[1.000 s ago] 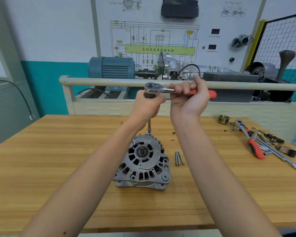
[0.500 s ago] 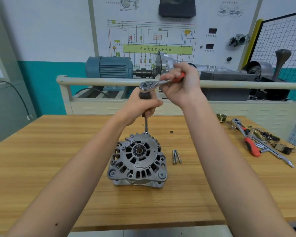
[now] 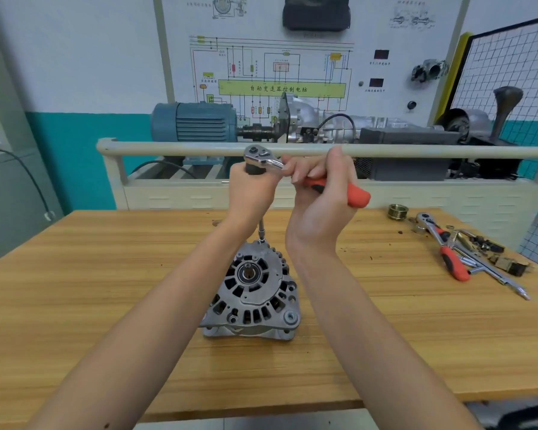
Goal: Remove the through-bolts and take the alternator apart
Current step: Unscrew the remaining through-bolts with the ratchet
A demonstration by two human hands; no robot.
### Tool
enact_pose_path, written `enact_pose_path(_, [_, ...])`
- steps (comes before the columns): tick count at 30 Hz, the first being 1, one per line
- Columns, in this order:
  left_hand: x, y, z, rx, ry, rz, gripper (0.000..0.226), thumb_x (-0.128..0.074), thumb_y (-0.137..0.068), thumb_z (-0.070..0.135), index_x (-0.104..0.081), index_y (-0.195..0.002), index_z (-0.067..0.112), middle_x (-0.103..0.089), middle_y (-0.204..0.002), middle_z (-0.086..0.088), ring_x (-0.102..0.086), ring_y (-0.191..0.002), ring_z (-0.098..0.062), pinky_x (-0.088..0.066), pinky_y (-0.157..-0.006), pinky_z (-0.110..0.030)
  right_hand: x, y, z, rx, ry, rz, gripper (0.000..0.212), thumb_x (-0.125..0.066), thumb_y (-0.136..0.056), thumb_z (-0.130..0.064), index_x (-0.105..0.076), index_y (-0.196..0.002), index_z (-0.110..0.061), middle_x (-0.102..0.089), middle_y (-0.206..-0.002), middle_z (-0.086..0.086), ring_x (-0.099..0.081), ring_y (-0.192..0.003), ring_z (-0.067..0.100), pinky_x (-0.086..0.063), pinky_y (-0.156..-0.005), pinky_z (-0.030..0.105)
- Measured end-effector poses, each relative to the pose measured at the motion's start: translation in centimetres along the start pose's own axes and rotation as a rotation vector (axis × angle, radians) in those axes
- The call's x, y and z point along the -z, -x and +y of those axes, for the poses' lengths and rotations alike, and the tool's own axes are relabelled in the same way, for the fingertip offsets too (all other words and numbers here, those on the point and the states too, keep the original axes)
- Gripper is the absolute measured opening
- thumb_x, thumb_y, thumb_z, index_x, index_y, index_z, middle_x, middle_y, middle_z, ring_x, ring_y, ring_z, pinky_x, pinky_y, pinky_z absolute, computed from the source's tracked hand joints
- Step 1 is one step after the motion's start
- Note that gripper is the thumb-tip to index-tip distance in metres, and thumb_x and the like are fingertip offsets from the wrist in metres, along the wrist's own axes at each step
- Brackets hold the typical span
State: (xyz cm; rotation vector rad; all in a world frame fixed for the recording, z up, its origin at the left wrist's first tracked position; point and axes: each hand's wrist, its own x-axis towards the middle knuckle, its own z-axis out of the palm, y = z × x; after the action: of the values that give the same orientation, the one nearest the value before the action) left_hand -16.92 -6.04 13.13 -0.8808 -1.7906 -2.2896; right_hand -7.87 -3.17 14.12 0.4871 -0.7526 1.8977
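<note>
Since half a second ago, the orange-handled chrome ratchet wrench (image 3: pixel 305 175) has swung: its handle, which then pointed away toward the back wall, now points right and slightly toward the person, with the long axis running from the chrome head on the left down to the orange grip on the right. The right hand (image 3: pixel 320 200) has its fingers (image 3: pixel 305 173) clenched round that grip. The left hand (image 3: pixel 252 193) grasps the dark socket part just under the ratchet head, and from below it a thin steel extension bar (image 3: pixel 261 232) runs nearly upright down to the far rim of the grey cast-metal alternator (image 3: pixel 252 293). The alternator sits on the wooden tabletop (image 3: pixel 90 290) near its middle, shaft end up, its axis vertical. Well apart on the right of the tabletop lie a brass-coloured grooved pulley (image 3: pixel 397 211) and a second red-handled ratchet (image 3: pixel 441 246) among loose small parts.
</note>
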Motion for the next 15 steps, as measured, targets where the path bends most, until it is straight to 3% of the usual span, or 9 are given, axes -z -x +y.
enact_pose_path(4, [1.3,0.1,0.2,-0.04,-0.025,-0.149,0.033,-0.06,-0.072,0.001,-0.044,-0.048,0.017,-0.034,-0.039,0.004,-0.027,-0.034,-0.012,-0.025,-0.04,-0.02,0.2,-3.2,-0.7,-0.256,-0.076,0.047,0.038,-0.04,-0.098,-0.008,-0.037,-0.06,-0.013,-0.04,-0.042,0.001,-0.046,-0.041,0.017,-0.052,-0.058,0.033])
enact_pose_path(9, [2.3,-0.1,0.7,-0.055,0.0,-0.48,0.038,-0.061,-0.076,0.006,-0.047,-0.044,0.021,-0.037,-0.04,0.001,-0.03,-0.035,-0.017,-0.028,-0.044,-0.025,0.3,-7.8,-0.9,-0.703,-0.108,0.06,0.046,-0.04,-0.096,-0.011,-0.036,-0.051,-0.014,-0.031,-0.039,-0.003,-0.037,-0.034,0.014,-0.047,-0.047,0.024])
enact_pose_path(12, [1.5,0.1,0.6,-0.031,-0.033,-0.45,0.041,-0.063,-0.075,0.009,-0.044,-0.041,0.021,-0.034,-0.038,0.003,-0.025,-0.034,-0.014,-0.023,-0.043,-0.022,0.4,-8.8,-0.8,-0.775,-0.142,0.086,0.046,-0.041,-0.095,-0.009,-0.033,-0.05,-0.015,-0.031,-0.037,-0.005,-0.034,-0.029,0.011,-0.042,-0.039,0.019])
enact_pose_path(15, [0.8,0.0,0.2,-0.011,-0.041,-0.295,0.036,-0.059,-0.071,0.008,-0.04,-0.043,0.018,-0.031,-0.037,0.004,-0.022,-0.034,-0.013,-0.021,-0.041,-0.018,0.6,-7.4,-0.7,-0.622,-0.18,0.199,0.044,-0.04,-0.096,-0.009,-0.033,-0.053,-0.015,-0.03,-0.038,-0.005,-0.033,-0.031,0.011,-0.042,-0.041,0.019])
